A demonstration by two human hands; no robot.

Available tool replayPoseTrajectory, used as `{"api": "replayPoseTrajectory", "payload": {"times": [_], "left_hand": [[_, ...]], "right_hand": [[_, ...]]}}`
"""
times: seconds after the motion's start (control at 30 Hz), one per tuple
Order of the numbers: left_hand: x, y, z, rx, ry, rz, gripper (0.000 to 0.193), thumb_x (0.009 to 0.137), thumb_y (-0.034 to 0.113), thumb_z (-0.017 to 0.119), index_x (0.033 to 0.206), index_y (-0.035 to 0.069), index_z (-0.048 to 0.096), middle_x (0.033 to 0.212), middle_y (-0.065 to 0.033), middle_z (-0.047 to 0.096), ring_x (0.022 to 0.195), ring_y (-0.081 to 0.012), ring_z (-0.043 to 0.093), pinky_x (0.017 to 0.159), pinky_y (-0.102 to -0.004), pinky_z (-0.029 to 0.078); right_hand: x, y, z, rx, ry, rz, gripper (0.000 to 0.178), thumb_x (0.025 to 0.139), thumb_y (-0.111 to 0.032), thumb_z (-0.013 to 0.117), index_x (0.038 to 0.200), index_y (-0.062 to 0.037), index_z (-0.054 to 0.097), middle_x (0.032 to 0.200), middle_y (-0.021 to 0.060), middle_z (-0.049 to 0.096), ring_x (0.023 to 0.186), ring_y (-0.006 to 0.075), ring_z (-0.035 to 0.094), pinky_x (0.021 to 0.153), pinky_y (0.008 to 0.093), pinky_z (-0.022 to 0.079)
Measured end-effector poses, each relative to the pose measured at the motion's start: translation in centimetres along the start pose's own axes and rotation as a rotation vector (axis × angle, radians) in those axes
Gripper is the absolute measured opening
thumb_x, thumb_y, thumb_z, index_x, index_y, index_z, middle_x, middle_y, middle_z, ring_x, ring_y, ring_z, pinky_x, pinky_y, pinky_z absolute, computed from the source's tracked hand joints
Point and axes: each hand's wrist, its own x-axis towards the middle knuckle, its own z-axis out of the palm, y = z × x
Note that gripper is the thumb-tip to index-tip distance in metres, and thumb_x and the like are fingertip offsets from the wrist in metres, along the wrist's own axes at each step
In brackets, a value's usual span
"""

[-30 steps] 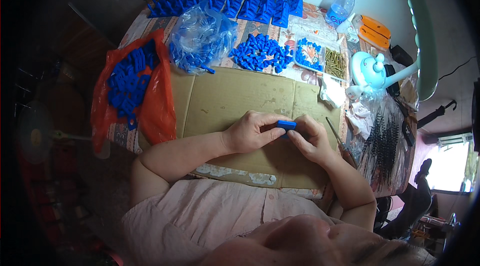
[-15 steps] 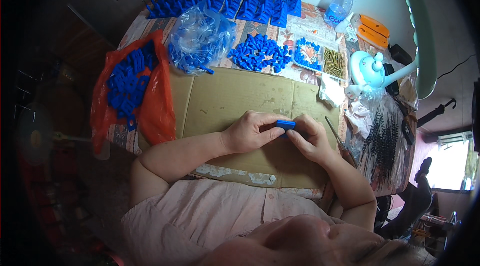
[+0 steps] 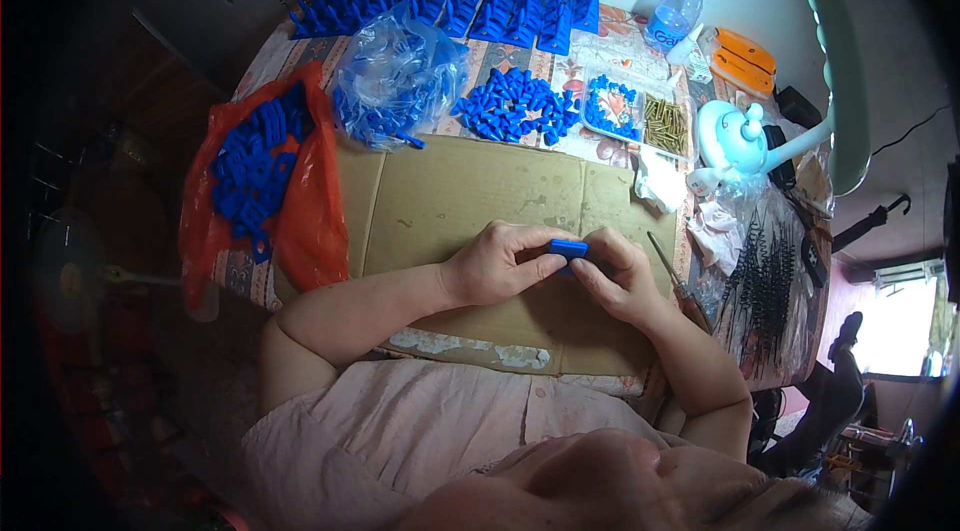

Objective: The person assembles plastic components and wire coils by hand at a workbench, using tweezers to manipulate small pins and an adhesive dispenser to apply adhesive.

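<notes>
Between my two hands, over the right part of a flat cardboard sheet [image 3: 460, 191], is a small blue plastic piece [image 3: 569, 248] with a rectangular top face. My left hand [image 3: 505, 263] pinches its left side with thumb and fingers. On its right side, the thumb and fingers of my right hand [image 3: 622, 276] close on the same piece. Its lower part is mostly hidden by my fingers. Just right of my right hand lies a screwdriver [image 3: 668, 266], pointing away from me.
Left stands a red plastic bag [image 3: 315, 221] of blue parts. Behind the cardboard are a clear bag [image 3: 400, 71], loose blue cones [image 3: 515, 103], and a box with brass screws [image 3: 664, 124]. A lamp base [image 3: 730, 136] and black springs [image 3: 765, 281] are at right; spring-topped blue stands [image 3: 430, 1] line the back.
Both hands keep the same grip on the blue piece, almost in the same place. The whole view has shifted very slightly.
</notes>
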Motion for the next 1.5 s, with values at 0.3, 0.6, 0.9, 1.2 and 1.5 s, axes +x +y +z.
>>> {"api": "replayPoseTrajectory", "payload": {"times": [0.3,0.6,0.9,1.2,1.5], "left_hand": [[0.0,-0.1,0.0,0.001,0.009,0.022,0.027,0.09,0.005,0.057,0.116,0.001,0.061,0.087,-0.0031,0.066,0.069,-0.0053,0.058,0.061,-0.0217,0.048],[0.0,-0.3,0.1,0.006,0.018,0.028,0.026,0.089,0.006,0.058,0.115,0.002,0.061,0.086,-0.0026,0.066,0.068,-0.0052,0.058,0.061,-0.0215,0.048],[-0.1,-0.4,0.1,0.004,0.016,0.037,0.027,0.089,0.005,0.058,0.116,0.002,0.061,0.088,-0.0037,0.067,0.07,-0.0057,0.059,0.062,-0.0215,0.049],[-0.1,-0.2,0.1,0.001,0.013,0.013,0.027,0.09,0.006,0.058,0.116,0.001,0.061,0.089,-0.0039,0.067,0.07,-0.0058,0.059,0.062,-0.0215,0.05],[-0.1,-0.3,0.3,0.013,0.045,0.085,0.027,0.09,0.006,0.058,0.116,0.001,0.061,0.088,-0.0041,0.067,0.069,-0.0056,0.059,0.061,-0.0217,0.049]], "right_hand": [[0.0,-0.3,0.0,0.002,-0.01,0.036,0.012,0.084,-0.007,0.065,0.09,-0.0008,0.056,0.07,0.0078,0.059,0.061,0.0123,0.059,0.055,0.0263,0.045],[0.0,0.0,0.2,0.028,0.008,0.011,0.012,0.084,-0.007,0.065,0.09,-0.0008,0.056,0.07,0.0082,0.059,0.061,0.0129,0.059,0.055,0.0268,0.045],[0.0,-0.1,0.0,-0.016,-0.001,-0.003,0.013,0.083,-0.007,0.065,0.091,-0.0008,0.057,0.071,0.0092,0.06,0.062,0.0152,0.06,0.056,0.0276,0.045],[0.0,-0.1,0.1,-0.012,0.002,-0.004,0.013,0.083,-0.007,0.065,0.091,-0.0008,0.057,0.072,0.0094,0.061,0.062,0.0153,0.061,0.056,0.028,0.046],[0.0,-0.4,0.0,-0.006,-0.013,0.01,0.012,0.084,-0.006,0.065,0.091,-0.0009,0.057,0.071,0.0083,0.06,0.061,0.014,0.06,0.055,0.027,0.045]]}}
